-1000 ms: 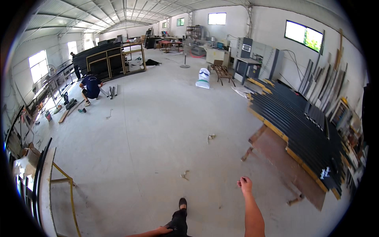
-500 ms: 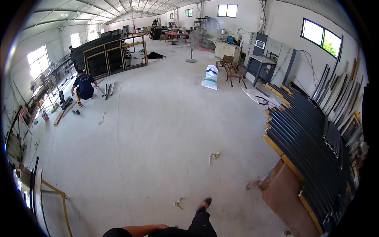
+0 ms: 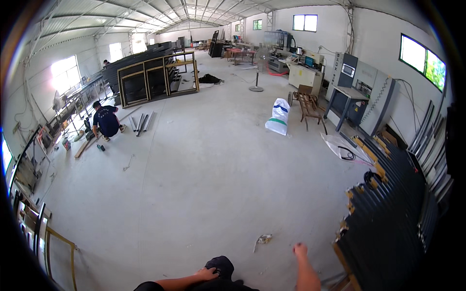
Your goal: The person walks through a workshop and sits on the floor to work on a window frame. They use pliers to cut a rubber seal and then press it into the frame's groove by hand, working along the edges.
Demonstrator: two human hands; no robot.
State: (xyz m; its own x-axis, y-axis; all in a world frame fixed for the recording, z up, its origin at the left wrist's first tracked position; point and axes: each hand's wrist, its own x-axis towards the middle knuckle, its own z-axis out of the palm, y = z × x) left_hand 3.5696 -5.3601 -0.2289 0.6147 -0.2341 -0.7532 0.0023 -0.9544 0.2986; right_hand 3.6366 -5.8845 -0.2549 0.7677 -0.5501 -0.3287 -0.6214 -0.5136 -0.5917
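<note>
At the lower edge my left arm reaches across in front of my body. My left hand (image 3: 208,274) is closed, its fingers curled beside a dark rounded shape (image 3: 221,264), which may be my shoe or knee. What the fingers hold, if anything, does not show. My right hand (image 3: 300,250) is out in front at lower right, its fingers curled in a loose fist with nothing visible in it. Below it is the pale floor, and a small scrap of crumpled litter (image 3: 264,239) lies to its left.
Stacked dark metal profiles (image 3: 388,213) fill the right side. A white sack (image 3: 278,117) stands ahead near a rusty cart (image 3: 310,105) and a grey machine (image 3: 347,77). A person (image 3: 105,120) crouches at left near metal bars (image 3: 142,123). Dark frames (image 3: 158,77) stand beyond; a yellow-edged frame (image 3: 60,236) is at lower left.
The view has shifted, with the sack and machines now farther right and nearer. My right hand has come into view at lower right. My left arm stays across my body.
</note>
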